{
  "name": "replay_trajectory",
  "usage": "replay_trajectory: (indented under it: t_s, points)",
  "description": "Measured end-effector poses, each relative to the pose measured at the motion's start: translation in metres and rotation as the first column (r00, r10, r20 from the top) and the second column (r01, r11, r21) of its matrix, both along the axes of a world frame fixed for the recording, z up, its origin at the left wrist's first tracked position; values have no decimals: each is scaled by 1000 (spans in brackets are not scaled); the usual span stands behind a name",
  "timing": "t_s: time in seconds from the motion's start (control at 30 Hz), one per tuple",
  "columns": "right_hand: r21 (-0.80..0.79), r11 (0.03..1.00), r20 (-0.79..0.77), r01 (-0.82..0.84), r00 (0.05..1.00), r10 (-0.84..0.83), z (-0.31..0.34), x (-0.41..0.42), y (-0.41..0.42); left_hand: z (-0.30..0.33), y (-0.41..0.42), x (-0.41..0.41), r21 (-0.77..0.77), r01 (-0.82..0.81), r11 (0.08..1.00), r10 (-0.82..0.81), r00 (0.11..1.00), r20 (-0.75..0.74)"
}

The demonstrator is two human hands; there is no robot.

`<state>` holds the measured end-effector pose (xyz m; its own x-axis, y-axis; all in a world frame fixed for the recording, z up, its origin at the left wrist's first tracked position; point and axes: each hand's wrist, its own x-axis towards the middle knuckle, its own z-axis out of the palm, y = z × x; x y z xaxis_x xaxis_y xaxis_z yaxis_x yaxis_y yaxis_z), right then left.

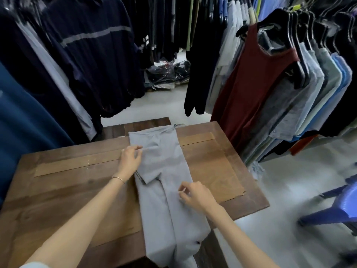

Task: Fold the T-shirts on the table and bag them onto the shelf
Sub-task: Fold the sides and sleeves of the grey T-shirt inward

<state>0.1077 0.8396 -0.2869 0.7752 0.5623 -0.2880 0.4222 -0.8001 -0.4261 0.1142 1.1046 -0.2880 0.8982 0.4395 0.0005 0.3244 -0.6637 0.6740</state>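
A grey T-shirt (164, 165) lies on the wooden table (67, 182), folded lengthwise into a long narrow strip that runs from the far edge to the near edge and hangs over it. A sleeve is turned in across its middle. My left hand (130, 158) hovers at the strip's left edge with fingers loosely curled and fingertips at the cloth. My right hand (195, 194) sits over the strip's right edge, fingers bent, thumb and forefinger close together at the fabric.
Racks of hanging clothes surround the table: dark sweaters (87, 55) at left, a maroon tank top (257, 78) and pale shirts at right. Bagged garments (168, 74) lie on the floor behind. A blue plastic stool (336, 206) stands at right.
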Motion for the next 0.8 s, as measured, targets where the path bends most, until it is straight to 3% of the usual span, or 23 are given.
replay_trajectory:
  t_s: [0.17,0.3,0.4,0.57,0.8]
  points:
    - [52,999,25,11,1000,-13,5,61,12,-21,31,20,23,-319,948,315,918,-240]
    - [124,992,35,23,999,-27,14,121,38,-21,35,20,-61,-429,901,382,852,-358]
    - [175,984,46,-18,999,10,18,164,66,-27,35,16,-208,-474,855,403,862,-309]
    - [82,985,119,-149,983,138,10,225,107,-35,27,8,-417,-461,783,460,881,-110]
    - [-70,933,92,-353,929,358,-8,282,120,-37,-7,6,-355,-563,746,604,797,6]
